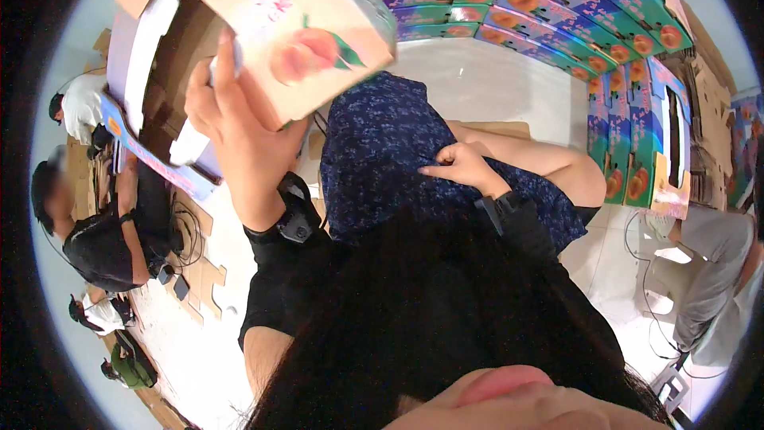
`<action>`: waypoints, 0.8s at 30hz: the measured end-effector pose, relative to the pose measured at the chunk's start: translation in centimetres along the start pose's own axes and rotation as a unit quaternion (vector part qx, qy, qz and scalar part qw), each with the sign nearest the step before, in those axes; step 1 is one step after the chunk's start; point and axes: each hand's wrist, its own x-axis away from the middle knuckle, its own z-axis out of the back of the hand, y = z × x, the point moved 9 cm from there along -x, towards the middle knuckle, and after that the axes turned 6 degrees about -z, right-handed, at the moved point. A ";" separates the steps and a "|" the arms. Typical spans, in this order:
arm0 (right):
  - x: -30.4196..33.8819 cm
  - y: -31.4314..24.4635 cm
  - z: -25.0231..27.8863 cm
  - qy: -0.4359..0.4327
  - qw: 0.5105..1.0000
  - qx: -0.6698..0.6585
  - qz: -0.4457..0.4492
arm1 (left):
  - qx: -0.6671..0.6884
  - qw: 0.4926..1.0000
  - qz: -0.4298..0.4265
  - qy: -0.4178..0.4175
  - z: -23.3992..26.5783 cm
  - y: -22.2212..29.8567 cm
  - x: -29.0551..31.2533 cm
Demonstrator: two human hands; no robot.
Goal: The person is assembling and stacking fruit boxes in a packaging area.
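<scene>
Up and to the left of the skirt point(382, 167), the carton point(278, 44) is tilted, its top cut off by the edge of the view. The left hand point(243, 123) has its grip on the panel's lower edge, beside a long cut-out window, fingers on the printed face. The right hand point(465, 169) is on the skirt, fingers curled and well apart from the carton; whether that grip pinches cloth I cannot tell.

With one hand on one edge and no other support showing, the weight could twist the carton out of the grip and drop it on the lap or the floor point(469, 80). Pressure so close to the window could crease or tear the card. The white flap point(191, 146) at the window stands loose and could snag the fingers. A wide swing to the right could knock the stacked cartons point(549, 16) or the upright cartons point(637, 139).

As for writing, pink-red brush-style characters cross the carton's peach-coloured panel, partly blurred, above printed peaches with a green leaf. Similar lettering and fruit mark the blue-green sides of the stacks, much of it small and bent by the lens.
</scene>
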 end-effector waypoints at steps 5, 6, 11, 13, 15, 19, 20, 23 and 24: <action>0.5 -0.5 -0.3 -0.036 0.997 -0.065 0.010 | 0.055 0.996 -0.072 -0.026 -1.9 1.7 1.4; 0.8 -1.1 -0.3 -0.055 0.988 -0.139 0.037 | 0.084 0.993 -0.082 -0.028 -2.3 2.1 1.7; 1.8 -2.6 7.7 0.121 0.928 -0.342 0.088 | 0.159 0.979 -0.104 -0.076 -3.7 3.6 2.7; 3.2 -4.1 10.2 0.186 0.898 -0.384 0.111 | 0.151 0.977 -0.112 -0.100 -4.1 4.5 3.2; 5.6 -9.3 11.8 0.184 0.868 -0.405 0.220 | 0.146 0.970 -0.131 -0.145 -5.3 5.8 3.7; 6.9 -13.5 9.3 0.223 0.918 -0.216 0.248 | 0.160 0.952 -0.178 -0.190 -6.9 8.4 5.5; 7.1 -13.5 9.0 0.194 0.902 -0.291 0.253 | 0.161 0.952 -0.179 -0.190 -7.3 8.5 5.8; 7.7 -12.5 8.4 0.162 0.887 -0.367 0.230 | 0.172 0.949 -0.182 -0.192 -8.1 8.8 6.9; 7.7 -11.8 8.2 0.160 0.892 -0.369 0.205 | 0.173 0.948 -0.183 -0.193 -8.2 8.9 7.2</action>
